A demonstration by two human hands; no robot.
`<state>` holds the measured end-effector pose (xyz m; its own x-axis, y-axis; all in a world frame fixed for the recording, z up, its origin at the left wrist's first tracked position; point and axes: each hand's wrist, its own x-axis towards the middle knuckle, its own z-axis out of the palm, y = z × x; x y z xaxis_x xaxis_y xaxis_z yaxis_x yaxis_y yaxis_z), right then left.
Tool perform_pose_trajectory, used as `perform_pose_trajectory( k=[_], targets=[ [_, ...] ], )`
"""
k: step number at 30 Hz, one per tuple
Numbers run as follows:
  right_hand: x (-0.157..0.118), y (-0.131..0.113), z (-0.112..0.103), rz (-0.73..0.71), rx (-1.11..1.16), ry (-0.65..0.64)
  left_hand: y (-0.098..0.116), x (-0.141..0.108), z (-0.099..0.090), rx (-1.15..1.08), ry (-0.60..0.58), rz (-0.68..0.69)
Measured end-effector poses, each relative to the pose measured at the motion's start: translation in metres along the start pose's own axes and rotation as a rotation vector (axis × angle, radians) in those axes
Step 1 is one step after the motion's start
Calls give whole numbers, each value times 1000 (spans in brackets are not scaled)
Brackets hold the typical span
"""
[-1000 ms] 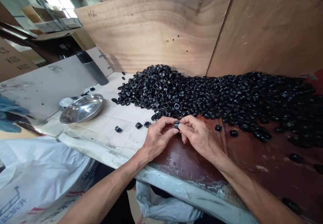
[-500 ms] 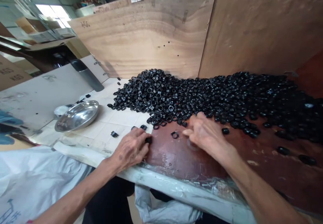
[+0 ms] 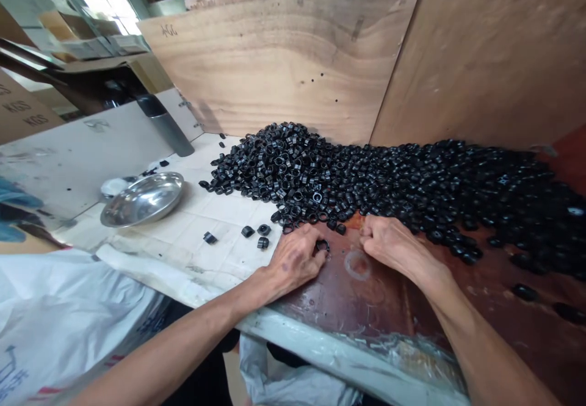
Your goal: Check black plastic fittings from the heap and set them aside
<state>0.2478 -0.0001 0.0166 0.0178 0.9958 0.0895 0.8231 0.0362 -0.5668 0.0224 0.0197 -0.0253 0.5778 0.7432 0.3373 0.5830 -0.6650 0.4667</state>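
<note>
A big pile of small black plastic rings (image 3: 366,177) lies across the table against the plywood boards. My left hand (image 3: 295,258) rests on the brown table top (image 3: 366,308), its fingertips pinching a single black ring (image 3: 322,245) just in front of the pile. My right hand (image 3: 389,242) is to the right of it, fingers curled into a fist at the pile's near edge; what is under them is hidden. Several loose black pieces (image 3: 262,242) lie on the white tiles to the left of my left hand.
A shallow steel bowl (image 3: 143,198) stands at the left on the white tiles. Plywood boards (image 3: 284,58) wall the back and right. A white sack (image 3: 68,320) hangs below the table's front edge (image 3: 320,348). A dark post (image 3: 165,126) leans at the back left.
My hands, together on one piece a second ago, parted. The left set a piece down on the tiles, then moved right to the lone ring. The right hand's fingers curled at the pile.
</note>
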Motion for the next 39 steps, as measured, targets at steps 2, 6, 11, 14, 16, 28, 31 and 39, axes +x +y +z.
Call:
perform_pose_trajectory(
  k=[2, 6, 11, 14, 16, 28, 31, 39],
  targets=[
    [-1, -10, 7, -33, 89, -95, -1, 0, -3, -77, 63, -19],
    [-3, -30, 20, -114, 396, -151, 2, 2, -14, -311, 97, -80],
    [-5, -36, 25, -139, 488, -47, 5, 4, -22, -588, 88, -242],
    [-5, -35, 24, -179, 481, -61, 6, 3, -22, -593, 106, -222],
    [-6, -34, 23, -196, 438, -59, 6, 1, -20, -598, 142, -206],
    [-4, -38, 19, -165, 555, -20, 3, 3, -16, -1020, 229, -174],
    [-6, -40, 15, -198, 547, 5, 3, 4, -19, -931, 312, -61],
    [-10, -46, 15, -57, 682, 15, 6, 6, -24, -1017, 352, 0]
  ],
)
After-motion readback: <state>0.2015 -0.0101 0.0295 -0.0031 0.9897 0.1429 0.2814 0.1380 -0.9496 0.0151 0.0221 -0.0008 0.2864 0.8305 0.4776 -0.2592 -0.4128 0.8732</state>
